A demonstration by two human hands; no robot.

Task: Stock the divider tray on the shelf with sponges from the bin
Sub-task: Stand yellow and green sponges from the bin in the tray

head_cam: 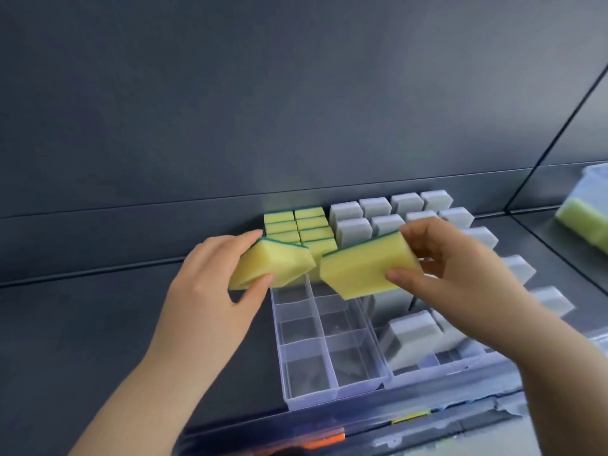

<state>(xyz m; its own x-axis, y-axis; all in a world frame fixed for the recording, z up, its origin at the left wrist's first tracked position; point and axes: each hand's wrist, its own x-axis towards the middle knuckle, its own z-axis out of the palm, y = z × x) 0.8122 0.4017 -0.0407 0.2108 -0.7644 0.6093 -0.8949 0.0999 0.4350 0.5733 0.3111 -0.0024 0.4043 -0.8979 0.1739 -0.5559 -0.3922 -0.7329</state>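
A clear plastic divider tray [332,394] sits on the dark shelf, its front compartments bare. Several yellow sponges with green backs [297,225] stand upright in its back left rows. My left hand [210,284] grips one yellow sponge [266,266] above the left column. My right hand [460,274] holds a second yellow sponge [358,269], tilted, over the middle of the tray. Neither held sponge touches a compartment.
Several grey sponges [378,209] stand in a second clear tray [460,363] on the right. A clear bin with yellow sponges [582,218] sits at the far right. The dark shelf back wall [296,110] rises behind, and the shelf front edge [394,432] runs below.
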